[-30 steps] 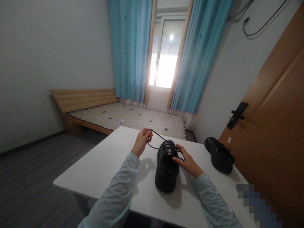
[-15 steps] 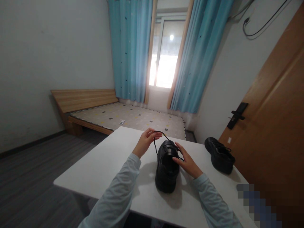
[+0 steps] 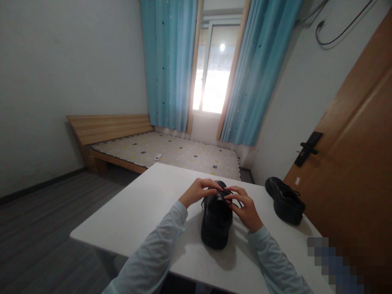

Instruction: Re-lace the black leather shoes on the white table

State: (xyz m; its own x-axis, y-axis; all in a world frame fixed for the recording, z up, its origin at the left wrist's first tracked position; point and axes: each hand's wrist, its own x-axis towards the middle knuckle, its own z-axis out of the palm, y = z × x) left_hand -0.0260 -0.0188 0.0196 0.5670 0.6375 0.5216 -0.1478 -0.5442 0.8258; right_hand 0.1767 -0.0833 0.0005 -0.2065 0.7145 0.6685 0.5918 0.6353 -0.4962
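Note:
A black lace-up shoe [image 3: 216, 228] stands upright on the white table [image 3: 137, 212], its heel towards me. Over its tongue, my left hand [image 3: 200, 191] pinches a black shoelace [image 3: 221, 193] between thumb and fingers. From the other side my right hand [image 3: 246, 208] has its fingers closed at the same lace, close to the left fingertips. Loose lace shows beside both hands. The fingers partly cover the eyelets and the front of the shoe.
Another black shoe [image 3: 284, 202] lies near the table's right edge. Beyond the table is a bed [image 3: 180, 153] with a small white object [image 3: 157, 157] on it. A wooden door [image 3: 346, 143] stands at the right, and blue curtains [image 3: 170, 65] flank the window.
My left hand has come down and right, from holding a raised lace to the shoe's tongue. The right hand has moved its fingers from the shoe's collar to the lace.

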